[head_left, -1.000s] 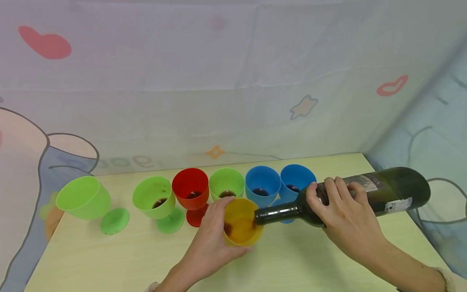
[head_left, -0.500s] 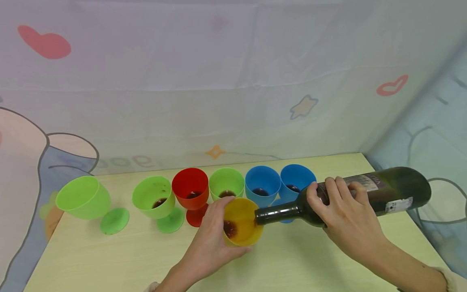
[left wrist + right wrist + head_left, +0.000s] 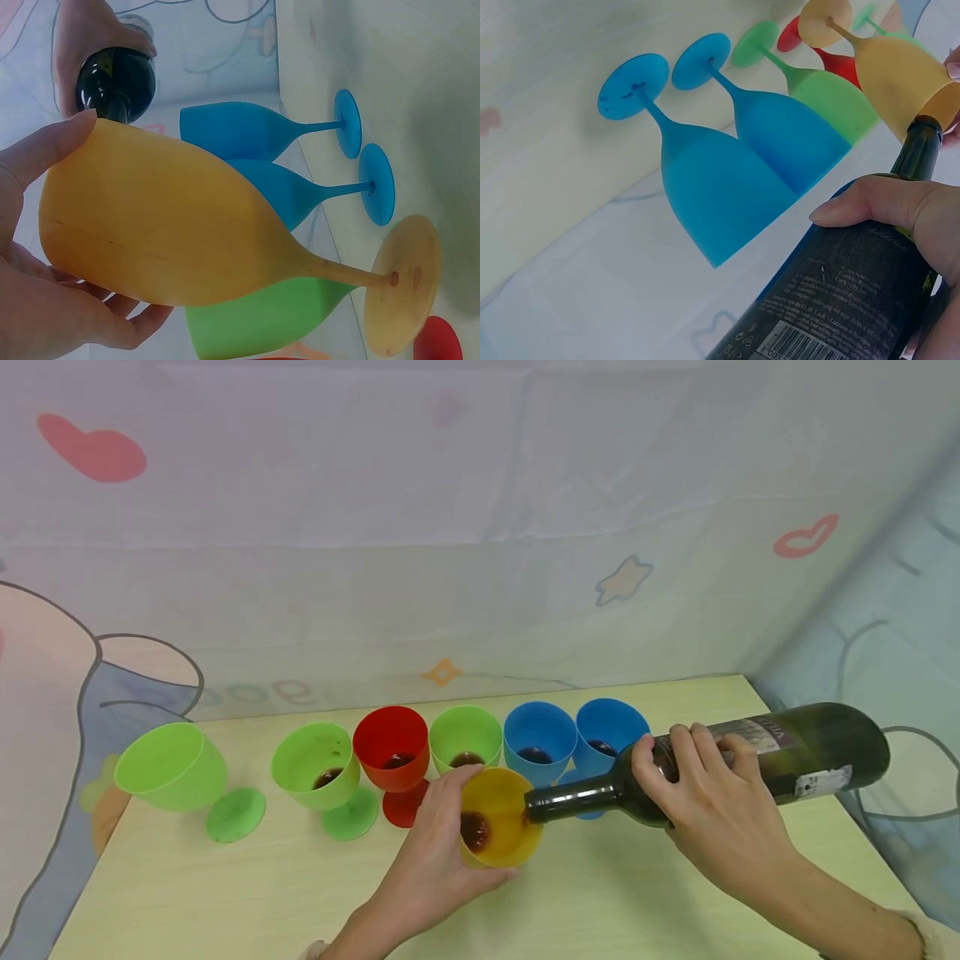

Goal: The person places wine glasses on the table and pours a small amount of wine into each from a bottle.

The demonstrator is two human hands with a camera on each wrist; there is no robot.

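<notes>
My left hand (image 3: pixel 431 843) grips the bowl of a yellow goblet (image 3: pixel 510 847), thumb and fingers spread round its sides. Dark liquid lies in the goblet, on the side toward the left hand. My right hand (image 3: pixel 720 814) holds a dark green wine bottle (image 3: pixel 813 743) round its shoulder, tipped nearly level. The bottle's mouth rests at the goblet's right rim, with a dark wet spot just below it. From the left wrist, the goblet's stem and round foot (image 3: pixel 405 285) show. In the right wrist view the bottle's back label (image 3: pixel 825 300) faces the camera.
Behind the hands stands a row of goblets on the pale table (image 3: pixel 247 893): three green, one red (image 3: pixel 392 743) and two blue (image 3: pixel 540 739). Most hold a little dark liquid; none shows in the leftmost green goblet (image 3: pixel 176 768). A printed cloth (image 3: pixel 420 527) hangs behind.
The dark liquid in the yellow goblet has grown into a larger pool on its left side. The bottle has shifted very slightly; both hands keep their grip.
</notes>
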